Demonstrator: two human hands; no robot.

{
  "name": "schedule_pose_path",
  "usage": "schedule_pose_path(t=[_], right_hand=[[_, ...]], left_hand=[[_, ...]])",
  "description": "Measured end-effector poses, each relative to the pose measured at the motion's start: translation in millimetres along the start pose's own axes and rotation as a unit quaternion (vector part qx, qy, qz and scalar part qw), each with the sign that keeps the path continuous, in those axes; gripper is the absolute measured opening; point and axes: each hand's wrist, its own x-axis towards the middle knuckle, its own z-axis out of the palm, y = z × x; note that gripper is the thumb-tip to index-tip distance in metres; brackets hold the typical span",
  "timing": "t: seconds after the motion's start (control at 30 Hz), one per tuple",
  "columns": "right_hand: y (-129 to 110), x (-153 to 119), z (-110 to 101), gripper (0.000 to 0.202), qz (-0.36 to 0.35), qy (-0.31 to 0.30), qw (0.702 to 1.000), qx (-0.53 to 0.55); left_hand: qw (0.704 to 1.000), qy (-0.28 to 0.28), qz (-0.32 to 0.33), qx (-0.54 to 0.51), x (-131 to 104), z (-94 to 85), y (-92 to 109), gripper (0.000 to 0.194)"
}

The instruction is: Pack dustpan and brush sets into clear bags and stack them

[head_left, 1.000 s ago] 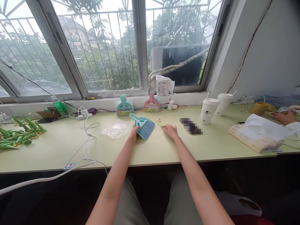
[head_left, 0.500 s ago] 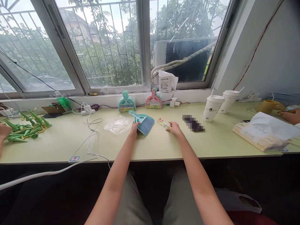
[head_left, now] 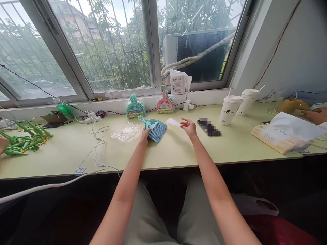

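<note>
My left hand [head_left: 144, 133] grips the near edge of a teal mini dustpan [head_left: 150, 124] with a brush [head_left: 158, 131] of blue-grey bristles nested in it. The set's handle points to the far left. Between the fingertips of my right hand [head_left: 189, 128] is a paper label card [head_left: 173, 121], its plain white side showing. A crumpled clear plastic bag [head_left: 127, 132] lies left of the dustpan. Against the sill lean two wrapped dustpan sets, a teal one [head_left: 136, 107] and a pink one [head_left: 165, 102].
A phone [head_left: 209, 128], partly blurred out, lies right of my right hand. Two white cups [head_left: 230, 110] with straws and a tissue pack [head_left: 276, 132] stand farther right. White cables [head_left: 98, 149] cross the left side, near green cone-shaped pieces [head_left: 28, 139]. Other people's hands show at both edges.
My right hand has lifted and turned the label card: its printed face showed before, its white side shows now. The dustpan stays in my left hand. The view has shifted slightly.
</note>
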Motion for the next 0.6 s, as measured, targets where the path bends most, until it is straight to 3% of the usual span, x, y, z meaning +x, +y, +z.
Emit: schedule_pose_path(t=[0.1, 0.17, 0.3, 0.37, 0.5, 0.53, 0.6], right_hand=[[0.5, -4.0, 3.7, 0.045, -0.014, -0.032, 0.999, -0.031], [3.6, -7.2, 6.6, 0.036, -0.038, -0.055, 0.992, -0.108], [7.2, -13.6, 9.7, 0.032, -0.065, -0.115, 0.948, -0.289], [3.4, -14.5, 7.4, 0.031, -0.073, -0.097, 0.940, -0.319], [-15.3, -9.2, -4.0, 0.029, -0.066, 0.070, 0.968, -0.233], [-20.7, -7.9, -6.4, 0.032, -0.059, 0.082, 0.977, -0.189], [-29.7, -7.6, -8.0, 0.036, -0.054, 0.022, 0.993, -0.102]], left_hand=[[1.000, 0.001, -0.004, 0.007, -0.9, 0.2, 0.4, 0.039], [1.000, -0.001, -0.005, 0.006, -2.5, 0.6, 1.4, 0.038], [1.000, 0.000, -0.005, 0.003, -5.4, 2.2, 3.4, 0.037], [1.000, 0.003, -0.005, 0.000, -6.5, 3.1, 4.2, 0.038], [1.000, -0.007, -0.001, -0.015, -8.5, 2.7, 7.3, 0.042], [1.000, -0.011, -0.004, -0.011, -9.1, 2.1, 8.3, 0.041], [1.000, -0.014, -0.015, 0.008, -10.6, 1.3, 9.9, 0.036]])
